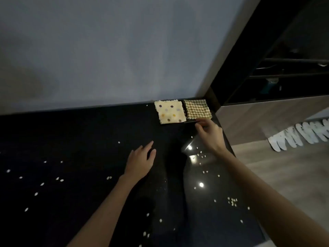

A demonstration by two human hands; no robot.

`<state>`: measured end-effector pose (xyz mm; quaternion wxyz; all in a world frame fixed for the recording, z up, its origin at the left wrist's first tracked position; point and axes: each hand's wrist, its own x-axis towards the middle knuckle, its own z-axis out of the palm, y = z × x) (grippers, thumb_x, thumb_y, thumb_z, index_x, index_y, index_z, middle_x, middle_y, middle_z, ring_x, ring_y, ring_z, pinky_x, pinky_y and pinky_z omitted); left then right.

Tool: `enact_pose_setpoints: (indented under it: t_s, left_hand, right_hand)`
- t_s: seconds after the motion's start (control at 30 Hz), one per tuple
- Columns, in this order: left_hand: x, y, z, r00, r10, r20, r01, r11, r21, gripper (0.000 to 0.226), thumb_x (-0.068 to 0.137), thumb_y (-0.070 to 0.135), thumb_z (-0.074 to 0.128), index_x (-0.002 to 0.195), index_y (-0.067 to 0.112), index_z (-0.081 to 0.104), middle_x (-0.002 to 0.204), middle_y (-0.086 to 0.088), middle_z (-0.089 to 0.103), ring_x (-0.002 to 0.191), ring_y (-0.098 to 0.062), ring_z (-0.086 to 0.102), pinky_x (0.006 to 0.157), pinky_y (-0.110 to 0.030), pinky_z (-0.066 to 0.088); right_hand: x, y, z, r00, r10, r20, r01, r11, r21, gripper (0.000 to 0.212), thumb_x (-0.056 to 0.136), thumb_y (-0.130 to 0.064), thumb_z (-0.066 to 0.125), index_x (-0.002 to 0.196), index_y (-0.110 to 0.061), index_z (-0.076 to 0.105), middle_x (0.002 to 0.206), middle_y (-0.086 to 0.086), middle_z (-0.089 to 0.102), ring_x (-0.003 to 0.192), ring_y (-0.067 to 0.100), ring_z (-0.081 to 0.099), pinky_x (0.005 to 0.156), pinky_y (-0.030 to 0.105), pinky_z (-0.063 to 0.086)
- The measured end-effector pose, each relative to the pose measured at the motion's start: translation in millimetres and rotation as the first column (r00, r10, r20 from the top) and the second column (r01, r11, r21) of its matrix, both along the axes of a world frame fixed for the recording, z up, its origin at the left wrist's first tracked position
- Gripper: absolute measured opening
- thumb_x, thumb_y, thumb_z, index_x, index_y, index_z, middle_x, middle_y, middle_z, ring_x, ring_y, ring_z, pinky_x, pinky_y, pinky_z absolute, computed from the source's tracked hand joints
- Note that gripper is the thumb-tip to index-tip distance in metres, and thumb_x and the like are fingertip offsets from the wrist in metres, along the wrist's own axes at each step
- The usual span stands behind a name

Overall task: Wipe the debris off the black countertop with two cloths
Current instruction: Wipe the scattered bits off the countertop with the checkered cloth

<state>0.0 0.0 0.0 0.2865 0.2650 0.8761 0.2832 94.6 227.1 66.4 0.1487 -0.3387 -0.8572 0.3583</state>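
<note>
Two folded cloths lie side by side at the far right corner of the black countertop (80,139): a cream cloth with coloured dots (169,112) and, to its right, a green-and-cream checked cloth (197,108). My right hand (209,133) reaches to the near edge of the checked cloth, fingers spread, its fingertips at the cloth's edge but holding nothing. My left hand (141,160) hovers flat and open over the counter, well short of the dotted cloth. Small pale bits of debris (232,201) are scattered across the counter.
A grey wall (106,50) rises behind the counter. The counter's right edge drops to a wood floor (284,166). Dark shelving (284,68) stands at the right, with white slippers (299,134) lined up below it. Light glints on the counter near my right forearm.
</note>
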Motion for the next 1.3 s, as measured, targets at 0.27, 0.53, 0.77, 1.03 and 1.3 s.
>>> enact_pose_setpoints:
  t_s: [0.27, 0.53, 0.77, 1.03, 1.3]
  left_hand:
    - [-1.2, 28.3, -18.3, 0.977, -0.029, -0.212, -0.026, 0.967, -0.252, 0.054, 0.096, 0.054, 0.021, 0.146, 0.035, 0.023, 0.137, 0.001, 0.052, 0.133, -0.013, 0.040, 0.116, -0.040, 0.017]
    - [4.8, 40.4, -20.3, 0.945, 0.030, -0.325, -0.121, 0.957, -0.263, 0.051, 0.095, 0.053, 0.023, 0.141, 0.035, 0.036, 0.117, 0.006, 0.063, 0.115, -0.012, 0.055, 0.111, -0.040, 0.030]
    - [17.8, 74.7, -17.7, 0.946, -0.059, -0.319, -0.111, 0.865, -0.489, 0.053, 0.096, 0.052, 0.016, 0.147, 0.037, 0.017, 0.138, -0.007, 0.047, 0.126, -0.032, 0.048, 0.111, -0.048, 0.027]
    - [14.0, 94.4, -15.5, 0.948, 0.008, -0.318, -0.145, 0.901, -0.409, 0.050, 0.098, 0.048, 0.018, 0.147, 0.039, 0.011, 0.158, -0.002, 0.016, 0.143, -0.025, 0.022, 0.116, -0.047, 0.019]
    - [0.7, 107.1, -30.3, 0.929, -0.087, -0.360, -0.103, 0.873, -0.476, 0.047, 0.098, 0.047, 0.020, 0.145, 0.043, 0.018, 0.157, -0.002, 0.018, 0.141, -0.029, 0.024, 0.115, -0.052, 0.011]
  right_hand:
    - [-72.9, 90.5, -54.1, 0.983, 0.018, 0.185, -0.030, 0.997, 0.066, 0.031, 0.094, -0.027, 0.057, 0.122, -0.016, 0.063, 0.122, 0.008, 0.064, 0.109, 0.026, 0.060, 0.085, 0.033, 0.046]
    - [-114.0, 141.4, -104.8, 0.822, 0.117, 0.558, -0.243, 0.957, 0.157, 0.049, 0.097, -0.041, 0.049, 0.144, -0.037, 0.037, 0.154, 0.004, 0.029, 0.133, 0.045, 0.025, 0.109, 0.055, 0.025]
    - [-87.5, 144.4, -108.3, 0.882, 0.194, 0.429, -0.314, 0.921, 0.230, 0.034, 0.097, -0.021, 0.052, 0.130, -0.027, 0.058, 0.127, 0.012, 0.050, 0.107, 0.041, 0.050, 0.087, 0.041, 0.042]
    - [-60.1, 161.3, -71.5, 0.991, 0.130, 0.039, -0.135, 0.937, 0.323, 0.034, 0.091, -0.009, 0.056, 0.125, -0.012, 0.062, 0.112, 0.017, 0.051, 0.105, 0.034, 0.047, 0.089, 0.036, 0.041]
    - [-108.7, 181.2, -123.0, 0.792, 0.290, 0.537, -0.403, 0.910, 0.102, 0.059, 0.098, -0.053, 0.038, 0.150, -0.042, 0.015, 0.162, -0.004, 0.002, 0.145, 0.039, -0.007, 0.117, 0.052, -0.002]
